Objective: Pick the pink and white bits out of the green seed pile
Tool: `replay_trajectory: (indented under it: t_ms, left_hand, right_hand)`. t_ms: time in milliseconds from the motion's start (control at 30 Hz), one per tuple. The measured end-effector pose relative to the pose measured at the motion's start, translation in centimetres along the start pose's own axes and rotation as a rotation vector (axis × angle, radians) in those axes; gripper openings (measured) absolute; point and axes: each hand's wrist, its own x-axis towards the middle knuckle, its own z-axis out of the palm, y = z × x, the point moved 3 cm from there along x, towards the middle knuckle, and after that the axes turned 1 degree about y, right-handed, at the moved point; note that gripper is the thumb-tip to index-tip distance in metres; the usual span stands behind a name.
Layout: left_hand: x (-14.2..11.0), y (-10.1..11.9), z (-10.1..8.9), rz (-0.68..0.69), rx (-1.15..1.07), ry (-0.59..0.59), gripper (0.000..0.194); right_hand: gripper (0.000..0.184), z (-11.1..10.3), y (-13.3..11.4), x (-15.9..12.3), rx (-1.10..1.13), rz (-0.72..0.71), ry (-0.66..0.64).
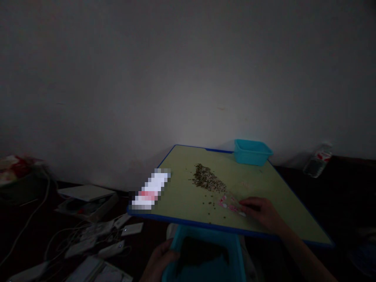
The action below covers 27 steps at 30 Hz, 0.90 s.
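Note:
My left hand (pixel 161 258) grips the left rim of a blue plastic basin (pixel 240 254), held just below the table's front edge. A dark mass, too dim to identify, lies inside that basin. Over the table, my right hand (pixel 260 211) pinches a thin, partly clear piece with a pink and white pattern (pixel 230 204), perhaps plastic or card. Its far end touches the near side of a spread pile of small dark and pale grains (pixel 207 178). Several loose grains lie between the pile and the front edge.
The pale yellow tabletop (pixel 179 160) has a blue border. A second blue basin (pixel 252 152) stands at its back right corner, and a bright, blurred-out phone-like slab (pixel 151 190) at the left. Power strips and cables (pixel 111 248) lie left; a clear bottle (pixel 318 161) stands right.

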Motion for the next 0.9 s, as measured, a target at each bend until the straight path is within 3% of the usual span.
replay_trajectory:
  t_ms: [233, 400, 633, 900]
  left_hand:
    - [-1.5, 1.8, 1.5, -0.001, 0.008, -0.002, 0.028]
    - [-1.4, 1.5, 1.1, -0.032, -0.008, 0.021, 0.031]
    - [-1.4, 1.5, 1.5, 0.006, -0.03, -0.041, 0.026]
    - [0.6, -0.4, -0.3, 0.009, 0.0, 0.003, 0.03]
  right_hand:
    - [0.026, 0.2, 0.5, -0.1, 0.012, 0.013, -0.013]
    - [0.025, 0.2, 0.2, -0.1, 0.012, 0.008, -0.022]
    - [0.026, 0.4, -0.4, 0.2, -0.001, 0.016, -0.017]
    - [0.026, 0.7, -0.7, 1.0, -0.008, 0.001, 0.02]
